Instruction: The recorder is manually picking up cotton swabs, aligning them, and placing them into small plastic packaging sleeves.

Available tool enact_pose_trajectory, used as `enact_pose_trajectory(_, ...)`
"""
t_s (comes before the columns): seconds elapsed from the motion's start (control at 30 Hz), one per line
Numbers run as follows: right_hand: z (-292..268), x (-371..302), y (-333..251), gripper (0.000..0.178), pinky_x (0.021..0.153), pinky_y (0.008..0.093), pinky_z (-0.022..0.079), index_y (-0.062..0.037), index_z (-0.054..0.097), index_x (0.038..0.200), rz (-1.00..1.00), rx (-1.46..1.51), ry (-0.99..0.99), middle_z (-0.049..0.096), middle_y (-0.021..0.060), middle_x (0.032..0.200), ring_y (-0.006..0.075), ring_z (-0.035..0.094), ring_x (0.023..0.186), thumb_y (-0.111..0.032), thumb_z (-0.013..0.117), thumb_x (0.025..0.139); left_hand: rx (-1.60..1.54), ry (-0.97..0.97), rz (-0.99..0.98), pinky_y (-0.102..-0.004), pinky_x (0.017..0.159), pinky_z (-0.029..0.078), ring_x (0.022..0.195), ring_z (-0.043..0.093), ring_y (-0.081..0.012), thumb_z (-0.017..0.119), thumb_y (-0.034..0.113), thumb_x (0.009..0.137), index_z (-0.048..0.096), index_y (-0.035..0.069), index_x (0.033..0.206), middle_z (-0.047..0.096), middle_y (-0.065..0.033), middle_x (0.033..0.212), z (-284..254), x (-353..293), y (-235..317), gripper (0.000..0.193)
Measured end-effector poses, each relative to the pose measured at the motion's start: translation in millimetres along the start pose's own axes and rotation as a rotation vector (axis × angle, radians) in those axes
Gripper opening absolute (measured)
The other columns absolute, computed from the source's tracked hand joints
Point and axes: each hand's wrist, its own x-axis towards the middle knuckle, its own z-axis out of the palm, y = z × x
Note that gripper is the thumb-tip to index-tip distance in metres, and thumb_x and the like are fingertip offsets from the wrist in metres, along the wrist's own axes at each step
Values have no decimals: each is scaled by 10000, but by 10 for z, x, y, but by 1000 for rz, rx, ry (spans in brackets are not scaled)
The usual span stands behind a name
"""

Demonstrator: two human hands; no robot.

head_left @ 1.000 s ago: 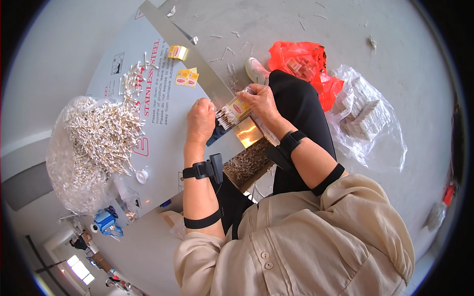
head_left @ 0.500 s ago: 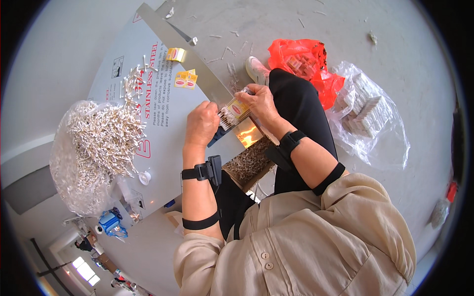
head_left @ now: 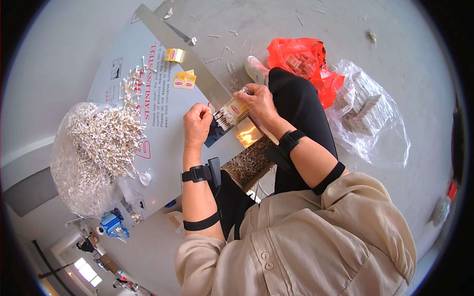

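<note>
My right hand (head_left: 260, 102) grips a small pack of cotton swabs (head_left: 234, 111) with a yellow and red label. White swab tips stick out of the end that faces my left hand. My left hand (head_left: 197, 123) is closed in a pinch just left of those tips, apart from the pack; whatever its fingers hold is too small or hidden to make out. A large clear bag of loose cotton swabs (head_left: 101, 135) lies open on the steel-topped table (head_left: 170, 143) at the left. Several loose swabs (head_left: 131, 85) are strewn beyond it, near yellow label cards (head_left: 184, 80).
More yellow cards (head_left: 174, 55) lie near the table's edge. Below the pack, a box (head_left: 249, 162) of swabs stands by my legs. On the floor at right are a red plastic bag (head_left: 302, 61) and a clear bag of white packs (head_left: 368, 111). Scraps litter the floor.
My left hand has drawn back slightly to the left, away from the swab tips. The right hand with the pack has stayed nearly in place.
</note>
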Motion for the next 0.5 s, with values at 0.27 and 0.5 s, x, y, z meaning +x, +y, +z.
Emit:
enact_pose_trajectory(0.27, -38, -15, -26, 237, 536, 322, 451, 56, 626, 731, -9, -57, 15, 566, 57, 605, 98, 508, 578, -154, 735, 753, -152, -452, -90, -241, 583, 426, 627, 476, -59, 593, -27, 805, 558, 2, 765, 549, 8, 683, -135, -352, 431, 60)
enact_pose_trajectory(0.5, -15, 1, 16, 217, 603, 299, 471, 42, 664, 839, 88, 205, -46, 636, 60, 728, 106, 549, 660, -160, 732, 797, -659, 470, -70, -412, 1144, 232, 1325, 393, -266, 523, 148, 955, 407, -43, 1366, 425, -168, 1423, 306, -669, 180, 468)
